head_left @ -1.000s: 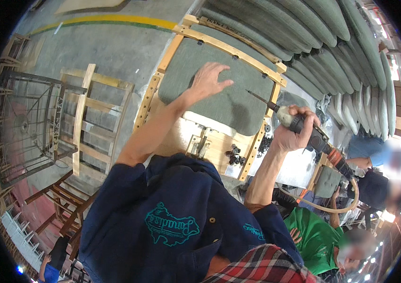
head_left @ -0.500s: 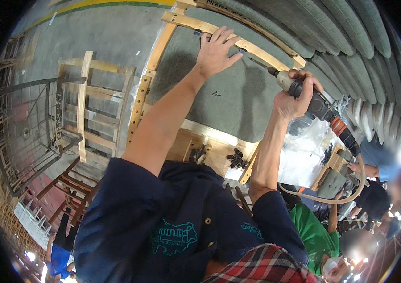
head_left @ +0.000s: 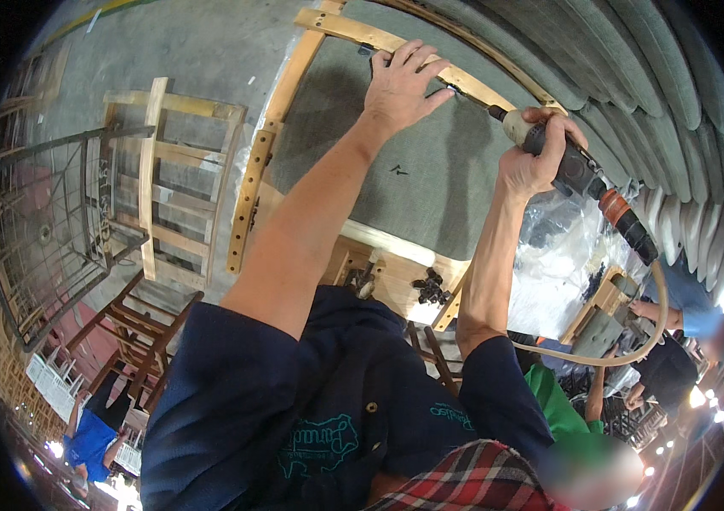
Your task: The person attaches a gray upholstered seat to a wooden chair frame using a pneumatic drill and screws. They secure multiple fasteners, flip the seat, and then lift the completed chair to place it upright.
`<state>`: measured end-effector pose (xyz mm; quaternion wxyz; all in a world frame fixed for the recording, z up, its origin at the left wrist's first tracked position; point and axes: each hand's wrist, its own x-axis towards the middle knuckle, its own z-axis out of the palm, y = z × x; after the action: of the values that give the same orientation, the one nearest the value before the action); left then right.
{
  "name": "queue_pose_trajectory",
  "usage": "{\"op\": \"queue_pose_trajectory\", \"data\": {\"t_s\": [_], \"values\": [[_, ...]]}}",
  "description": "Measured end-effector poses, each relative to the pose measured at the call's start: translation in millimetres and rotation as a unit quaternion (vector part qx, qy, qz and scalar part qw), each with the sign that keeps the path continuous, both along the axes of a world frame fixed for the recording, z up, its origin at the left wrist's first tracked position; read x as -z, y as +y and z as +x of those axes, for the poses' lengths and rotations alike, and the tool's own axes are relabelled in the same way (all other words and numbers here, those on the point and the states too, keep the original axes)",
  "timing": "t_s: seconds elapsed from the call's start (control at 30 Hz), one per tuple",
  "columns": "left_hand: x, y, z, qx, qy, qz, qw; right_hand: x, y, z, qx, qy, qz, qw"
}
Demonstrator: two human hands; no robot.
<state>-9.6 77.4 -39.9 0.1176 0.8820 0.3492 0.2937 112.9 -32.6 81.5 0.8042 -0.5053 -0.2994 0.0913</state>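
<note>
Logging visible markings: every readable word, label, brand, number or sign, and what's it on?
Teal embroidered lettering with wavy outline, navy shirt front: partly distorted by folds; wording not copied here.
Smaller teal lettering, same shirt, right of the button: wording not copied.
Dark letter-like marks at the dark metal frame: too small, blurred.
Drill: nothing legible.

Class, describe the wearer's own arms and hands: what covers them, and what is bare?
Loose, short sleeves of dark navy cloth leave the forearms bare. The left hand and right hand wear no gloves, and no watch or band shows at the wrists.
</note>
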Motion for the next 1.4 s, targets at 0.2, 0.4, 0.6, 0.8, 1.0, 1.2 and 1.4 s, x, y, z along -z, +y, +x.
{"op": "queue_pose_trajectory", "data": {"t_s": [0.2,0.4,0.6,0.8,1.0,1.2,1.4], "values": [[-0.7,-1.3,-1.5,0.004,0.002,-0.013,1.000,2.5,7.5,-2.5,0.006,-0.023,-0.020,1.000],[1.7,-1.2,0.0,0.002,-0.005,0.006,1.000,7.2,18.5,6.0,-0.024,-0.077,-0.067,0.994],[1.5,16.0,1.1,0.046,0.023,0.054,0.997,-0.4,41.7,1.4,-0.028,-0.123,-0.168,0.978],[3.8,45.6,0.9,0.143,0.029,0.064,0.987,-2.3,52.8,-1.7,-0.031,-0.137,-0.173,0.975],[6.0,40.8,2.8,0.129,0.024,0.068,0.989,4.6,47.0,8.6,-0.036,-0.148,-0.155,0.976],[5.4,42.3,2.9,0.140,0.076,0.030,0.987,10.0,47.5,5.3,-0.021,-0.115,-0.145,0.982],[5.8,39.8,4.4,0.128,0.089,0.047,0.987,13.1,44.1,-1.6,-0.026,-0.090,-0.112,0.989]]}}
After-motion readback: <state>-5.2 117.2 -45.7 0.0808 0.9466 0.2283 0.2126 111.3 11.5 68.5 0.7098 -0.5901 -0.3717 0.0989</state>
